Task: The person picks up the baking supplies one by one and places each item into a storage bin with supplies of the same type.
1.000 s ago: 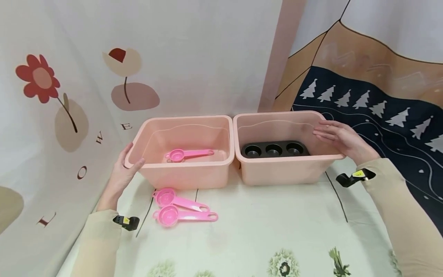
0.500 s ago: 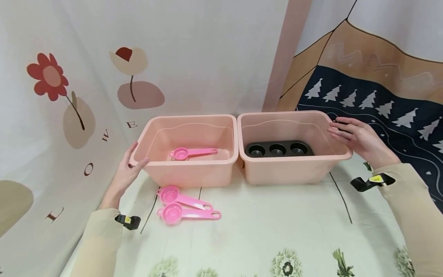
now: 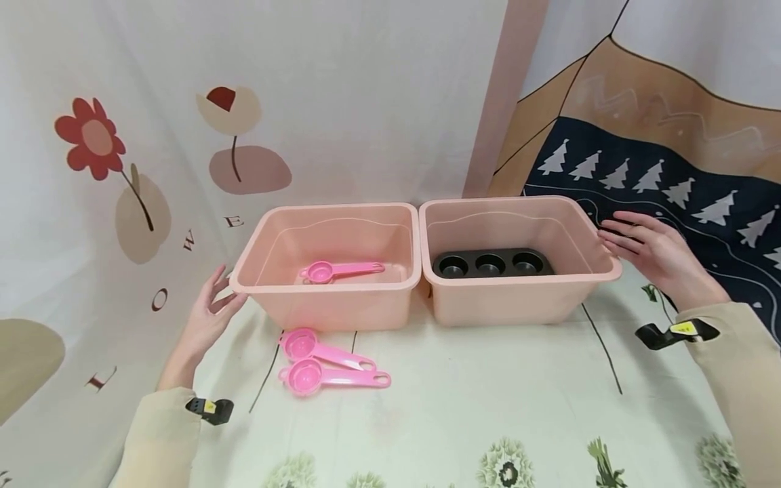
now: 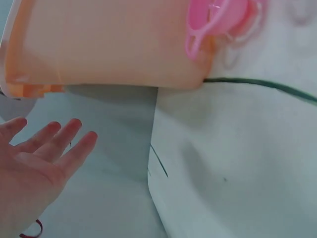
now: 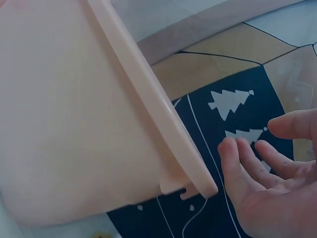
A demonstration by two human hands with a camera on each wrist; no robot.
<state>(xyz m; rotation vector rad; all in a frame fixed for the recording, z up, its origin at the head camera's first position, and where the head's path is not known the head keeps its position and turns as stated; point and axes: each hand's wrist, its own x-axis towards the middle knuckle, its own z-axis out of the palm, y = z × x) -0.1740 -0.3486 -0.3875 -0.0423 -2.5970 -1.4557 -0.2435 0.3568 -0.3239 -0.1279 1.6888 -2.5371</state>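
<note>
Of the two large pink bins, neither has shifted over the last half second: the left bin [image 3: 342, 310] stands left of centre, the right bin [image 3: 506, 303] right of centre, rims side by side. The black muffin pan [image 3: 490, 264] lies unmoved in the right bin. What has changed is the hands: the left hand [image 3: 204, 322] has come off the left bin's corner, fingers spread and holding nothing; the right hand [image 3: 668, 261] has drawn outward past the right bin's rim, fingers loosely bent, likewise holding nothing. I judge both bins released, any steadying over. One pink scoop [image 3: 342, 270] lies in the left bin, two scoops [image 3: 337, 377] at lower centre-left. The front wall hides the pan's near part; whether anything lies under the inner scoop is unclear. The left wrist view cuts off that hand.
</note>
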